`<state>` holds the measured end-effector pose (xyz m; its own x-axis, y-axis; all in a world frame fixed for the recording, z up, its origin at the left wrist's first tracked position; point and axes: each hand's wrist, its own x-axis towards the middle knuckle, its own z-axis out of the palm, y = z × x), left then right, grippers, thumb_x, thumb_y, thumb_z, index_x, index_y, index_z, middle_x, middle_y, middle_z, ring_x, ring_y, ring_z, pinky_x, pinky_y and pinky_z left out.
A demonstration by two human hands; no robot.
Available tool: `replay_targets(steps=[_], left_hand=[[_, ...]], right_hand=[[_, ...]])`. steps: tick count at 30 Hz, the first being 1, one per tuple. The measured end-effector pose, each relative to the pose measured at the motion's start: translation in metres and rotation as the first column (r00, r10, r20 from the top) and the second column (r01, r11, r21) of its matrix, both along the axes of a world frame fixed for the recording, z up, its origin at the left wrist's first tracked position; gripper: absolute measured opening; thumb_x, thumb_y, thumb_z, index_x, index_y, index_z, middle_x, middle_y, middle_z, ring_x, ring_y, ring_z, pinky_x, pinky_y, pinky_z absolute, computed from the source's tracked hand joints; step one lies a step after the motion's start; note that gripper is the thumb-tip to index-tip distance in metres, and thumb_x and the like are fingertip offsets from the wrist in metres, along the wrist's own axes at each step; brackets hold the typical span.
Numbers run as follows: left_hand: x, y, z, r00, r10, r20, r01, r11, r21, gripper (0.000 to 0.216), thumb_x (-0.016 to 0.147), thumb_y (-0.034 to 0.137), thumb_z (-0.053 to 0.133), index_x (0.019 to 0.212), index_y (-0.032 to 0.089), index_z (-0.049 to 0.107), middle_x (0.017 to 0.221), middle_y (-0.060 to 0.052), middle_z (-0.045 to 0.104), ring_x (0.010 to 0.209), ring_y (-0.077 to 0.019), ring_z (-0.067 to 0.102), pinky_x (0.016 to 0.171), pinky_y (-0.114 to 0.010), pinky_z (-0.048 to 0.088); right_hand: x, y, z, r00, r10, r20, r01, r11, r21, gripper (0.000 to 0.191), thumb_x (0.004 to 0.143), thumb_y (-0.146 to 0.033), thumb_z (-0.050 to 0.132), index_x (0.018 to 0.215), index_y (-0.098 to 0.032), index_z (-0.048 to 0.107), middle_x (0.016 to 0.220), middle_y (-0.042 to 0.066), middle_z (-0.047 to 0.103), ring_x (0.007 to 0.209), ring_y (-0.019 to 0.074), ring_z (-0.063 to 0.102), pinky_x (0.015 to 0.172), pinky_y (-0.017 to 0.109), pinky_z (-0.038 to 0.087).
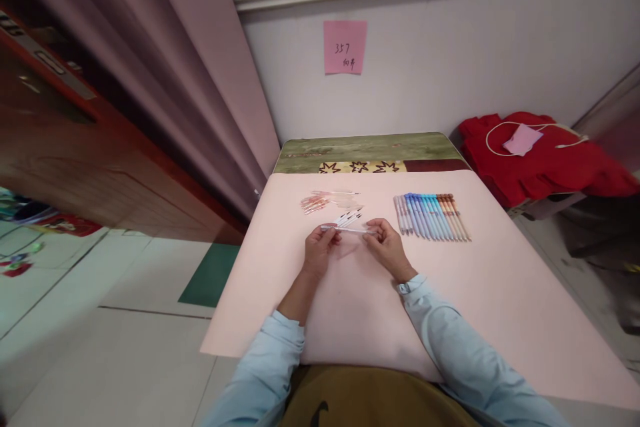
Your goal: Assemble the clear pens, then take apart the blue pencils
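Note:
My left hand (317, 252) and my right hand (389, 250) are raised a little above the table, fingers closed in a pinch. Stretched level between them is a slim, pale, see-through pen (350, 230), its left end in my left fingers and its right end at my right fingertips. Just beyond it lie several white pen refills (347, 217) with dark tips. Farther back is a loose pile of clear and reddish-brown slim pen parts (315, 202). To the right, several assembled pens (430, 217) form a neat row, shading from grey through blue to brown.
Pale pink paper (500, 320) covers most of the table, with a green patterned cloth (370, 145) along its far edge. A red cloth (555, 173) with a white cable (493, 140) sits at the right. A pink note (345, 47) is on the wall; a curtain (200, 80) hangs left.

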<state>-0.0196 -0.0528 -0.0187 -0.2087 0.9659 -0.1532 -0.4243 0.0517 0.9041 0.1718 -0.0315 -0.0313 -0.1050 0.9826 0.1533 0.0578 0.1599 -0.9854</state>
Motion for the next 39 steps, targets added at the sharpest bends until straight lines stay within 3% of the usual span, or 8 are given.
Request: replay_targets(steps=[4,16,22,24,29,33,36,39], left_hand=[[0.0,0.0,0.001,1.0,-0.001,-0.002,0.001,1.0,0.014,0.032,0.072,0.036,0.079,0.095,0.015,0.07,0.081,-0.003,0.069,0.067,-0.0108,0.062,0.067,-0.026,0.05],[0.008,0.0,0.005,0.999,-0.001,-0.049,0.0,1.0,-0.028,0.037,0.07,0.042,0.08,0.09,0.013,0.067,0.079,-0.004,0.07,0.064,-0.0122,0.063,0.063,-0.028,0.051],[0.011,-0.002,0.01,1.0,-0.009,-0.021,0.008,0.999,-0.04,0.04,0.07,0.043,0.08,0.092,0.013,0.066,0.082,-0.005,0.072,0.065,-0.0139,0.065,0.064,-0.029,0.053],[0.011,-0.003,0.01,1.0,-0.004,-0.014,0.004,0.999,-0.04,0.04,0.071,0.043,0.079,0.094,0.013,0.065,0.082,-0.005,0.072,0.065,-0.014,0.065,0.064,-0.029,0.053],[0.011,-0.002,0.007,1.0,0.018,-0.014,-0.018,1.0,-0.021,0.041,0.071,0.043,0.079,0.094,0.013,0.064,0.083,-0.006,0.072,0.064,-0.0136,0.065,0.062,-0.029,0.053],[0.009,-0.001,0.004,1.0,0.019,0.009,-0.019,1.0,-0.016,0.041,0.071,0.043,0.08,0.095,0.014,0.064,0.083,-0.006,0.073,0.064,-0.0132,0.066,0.063,-0.028,0.053],[0.007,-0.002,0.004,0.999,0.012,0.04,-0.011,1.0,-0.025,0.04,0.071,0.042,0.08,0.094,0.013,0.064,0.083,-0.006,0.073,0.064,-0.0133,0.066,0.064,-0.028,0.053],[0.006,-0.002,0.005,0.997,0.022,0.071,-0.02,0.999,-0.03,0.039,0.071,0.04,0.08,0.094,0.013,0.064,0.082,-0.006,0.072,0.065,-0.0134,0.066,0.065,-0.028,0.053]], right_hand=[[0.0,0.0,-0.002,0.999,0.03,0.025,-0.03,0.999,-0.022,0.029,0.083,-0.049,0.064,0.09,-0.021,0.061,0.066,-0.002,0.058,0.055,0.0129,0.049,0.051,0.024,0.04],[-0.001,-0.001,0.004,1.0,0.009,-0.001,-0.009,0.999,-0.044,0.031,0.084,-0.051,0.065,0.082,-0.02,0.065,0.067,0.002,0.065,0.057,0.0152,0.057,0.056,0.026,0.047],[-0.001,-0.003,0.005,0.992,-0.015,0.128,0.015,1.0,0.002,0.043,0.091,-0.052,0.056,0.064,-0.02,0.063,0.055,0.0,0.06,0.052,0.0137,0.056,0.056,0.025,0.045],[-0.001,-0.003,0.006,0.99,-0.003,0.144,0.001,1.0,0.012,0.042,0.092,-0.051,0.054,0.067,-0.019,0.065,0.055,0.0,0.059,0.052,0.0137,0.055,0.055,0.025,0.045],[-0.002,-0.003,0.006,0.992,0.008,0.129,-0.015,0.998,0.058,0.041,0.081,-0.043,0.069,0.114,-0.021,0.06,0.06,-0.006,0.054,0.052,0.0126,0.049,0.051,0.023,0.04],[-0.003,-0.002,0.003,0.998,0.027,0.053,-0.028,1.0,0.006,0.025,0.085,-0.044,0.063,0.095,-0.022,0.057,0.064,-0.004,0.058,0.054,0.0132,0.053,0.052,0.023,0.042],[-0.002,-0.002,0.003,0.996,0.064,0.054,-0.064,0.998,-0.005,0.03,0.091,-0.049,0.056,0.08,-0.021,0.059,0.068,0.001,0.064,0.058,0.0146,0.058,0.058,0.026,0.047],[-0.002,-0.002,0.003,0.998,0.046,0.047,-0.047,0.999,0.011,0.031,0.091,-0.049,0.055,0.088,-0.02,0.065,0.067,0.001,0.064,0.058,0.0144,0.058,0.059,0.026,0.048]])
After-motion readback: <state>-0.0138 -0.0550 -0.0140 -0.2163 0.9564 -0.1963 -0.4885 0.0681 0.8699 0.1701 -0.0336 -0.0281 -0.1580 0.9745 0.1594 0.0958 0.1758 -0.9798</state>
